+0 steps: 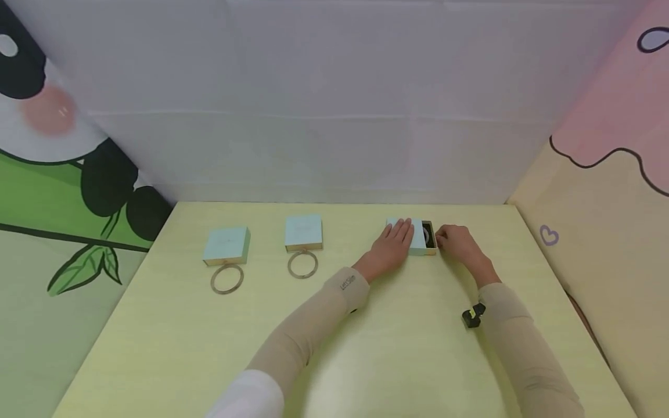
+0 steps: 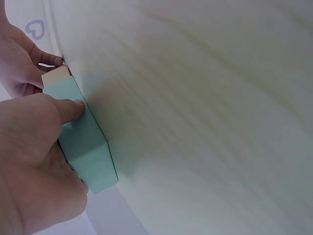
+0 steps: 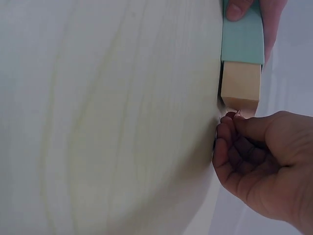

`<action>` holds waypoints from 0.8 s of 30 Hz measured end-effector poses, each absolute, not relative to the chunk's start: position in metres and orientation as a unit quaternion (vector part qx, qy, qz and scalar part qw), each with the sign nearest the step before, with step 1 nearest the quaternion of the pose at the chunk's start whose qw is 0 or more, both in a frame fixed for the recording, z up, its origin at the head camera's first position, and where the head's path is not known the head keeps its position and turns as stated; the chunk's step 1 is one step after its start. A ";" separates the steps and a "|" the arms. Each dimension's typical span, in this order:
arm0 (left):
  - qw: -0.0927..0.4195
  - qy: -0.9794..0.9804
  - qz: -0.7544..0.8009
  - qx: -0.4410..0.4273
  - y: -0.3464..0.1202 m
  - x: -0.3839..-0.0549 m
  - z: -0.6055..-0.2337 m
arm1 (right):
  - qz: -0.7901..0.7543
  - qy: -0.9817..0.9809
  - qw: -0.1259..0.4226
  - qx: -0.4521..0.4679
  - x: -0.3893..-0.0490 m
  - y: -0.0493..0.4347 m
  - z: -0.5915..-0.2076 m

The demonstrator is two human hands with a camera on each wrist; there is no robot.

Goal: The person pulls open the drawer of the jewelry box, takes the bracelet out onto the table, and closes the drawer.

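A light-blue slide-out box (image 1: 416, 250) stands at the right rear of the table, its inner drawer (image 1: 431, 251) partly out of the sleeve toward the right. Dark lining and part of a pale bangle (image 1: 425, 235) show inside the drawer. My left hand (image 1: 393, 244) lies over the sleeve and holds it, thumb along the near side in the left wrist view (image 2: 73, 108). At the drawer's outer end, my right hand (image 1: 459, 242) pinches a small pull tab between thumb and fingers, mostly hidden by the fingertips. The drawer's tan end (image 3: 241, 81) shows in the right wrist view.
Two more light-blue boxes stand further left, one at the far left (image 1: 226, 244) and one nearer the middle (image 1: 304, 230). A bangle (image 1: 227, 279) lies before the first, another bangle (image 1: 302, 265) before the second. A white cloth wall (image 1: 334, 157) rises behind the table.
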State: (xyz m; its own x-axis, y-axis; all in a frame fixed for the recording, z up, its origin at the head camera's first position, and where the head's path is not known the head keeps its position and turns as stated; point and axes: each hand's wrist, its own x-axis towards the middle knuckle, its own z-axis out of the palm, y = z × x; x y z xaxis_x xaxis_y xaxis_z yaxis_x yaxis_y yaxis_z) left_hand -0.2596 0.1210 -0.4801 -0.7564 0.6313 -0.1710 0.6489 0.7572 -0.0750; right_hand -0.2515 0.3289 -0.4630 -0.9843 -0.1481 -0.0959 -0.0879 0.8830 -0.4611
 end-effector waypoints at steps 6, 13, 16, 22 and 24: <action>0.072 0.936 -0.060 0.340 0.121 -0.262 -0.484 | -0.222 0.972 0.057 -0.052 -0.249 0.353 -0.464; 0.075 0.936 -0.063 0.338 0.122 -0.268 -0.486 | -0.226 0.972 0.061 -0.035 -0.252 0.365 -0.466; 0.082 0.936 -0.058 0.338 0.122 -0.269 -0.487 | -0.221 0.973 0.062 -0.037 -0.252 0.364 -0.466; 0.083 0.937 -0.050 0.337 0.124 -0.267 -0.488 | -0.212 0.975 0.061 -0.040 -0.251 0.364 -0.467; 0.080 0.936 -0.052 0.337 0.124 -0.265 -0.487 | -0.211 0.975 0.061 -0.039 -0.250 0.365 -0.467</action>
State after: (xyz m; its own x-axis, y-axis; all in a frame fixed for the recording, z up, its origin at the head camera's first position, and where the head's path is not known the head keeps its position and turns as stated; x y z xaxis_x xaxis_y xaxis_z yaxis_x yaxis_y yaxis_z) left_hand -0.2647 0.1244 -0.4869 -0.7594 0.6236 -0.1857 0.6404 0.7668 -0.0437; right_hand -0.2497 0.3649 -0.4667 -0.9896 -0.1012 -0.1024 -0.0499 0.9082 -0.4155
